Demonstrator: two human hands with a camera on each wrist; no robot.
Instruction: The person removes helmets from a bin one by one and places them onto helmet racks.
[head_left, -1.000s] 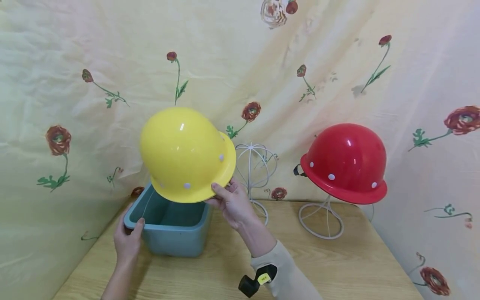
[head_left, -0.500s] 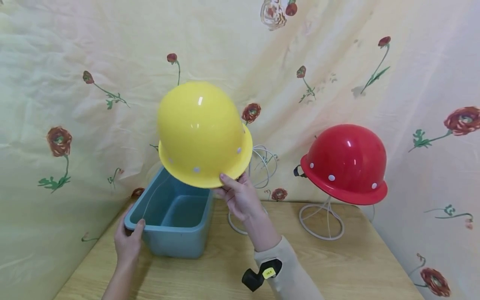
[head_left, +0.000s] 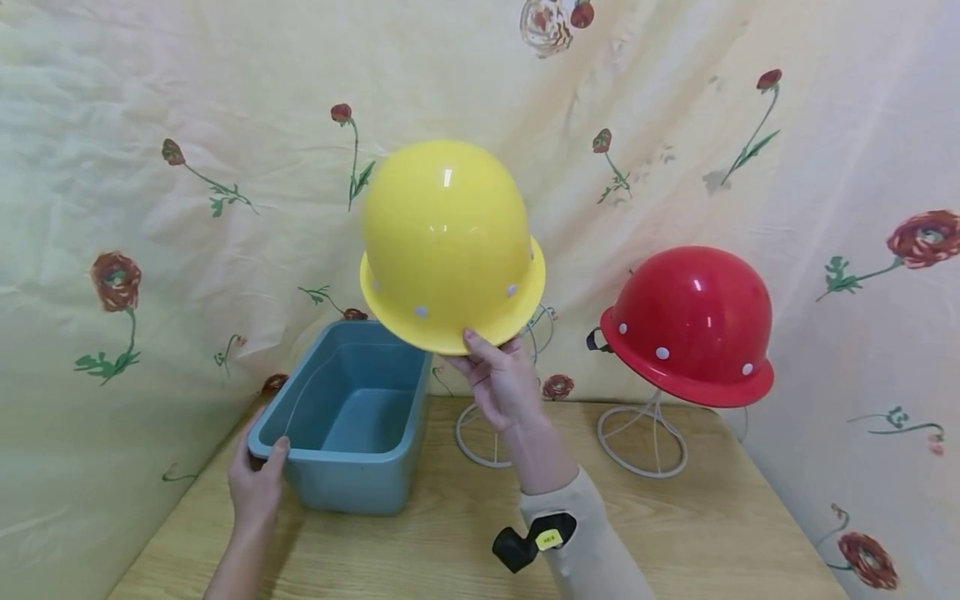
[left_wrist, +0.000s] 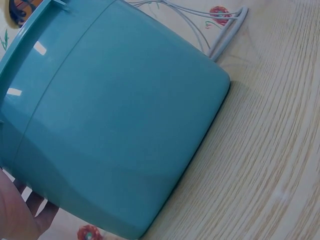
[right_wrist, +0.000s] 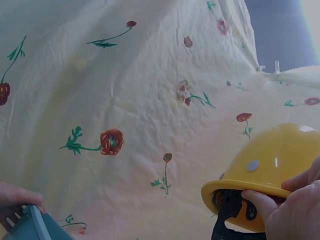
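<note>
A yellow hard hat (head_left: 448,233) is held up in front of the curtain, dome upward, by my right hand (head_left: 504,387). The thumb lies on top of the brim and the fingers are beneath it. In the right wrist view a black inner strap (right_wrist: 230,205) shows under the hard hat's shell. My left hand (head_left: 255,487) grips the near left corner of a blue-green plastic bin (head_left: 347,485), thumb over the rim. The left wrist view is mostly filled by the bin's outer side (left_wrist: 125,110). Behind the yellow hard hat stands a white wire stand (head_left: 480,463), its upper part mostly hidden.
On the right, a red hard hat (head_left: 690,325) sits tilted on another white wire stand (head_left: 641,475). The wooden table (head_left: 465,542) runs back to a cream curtain (head_left: 247,67) printed with red flowers, which also encloses both sides.
My right hand has lifted the yellow hard hat up and to the right, from above the bin to in front of the wire stand. The left hand has stayed on the bin.
</note>
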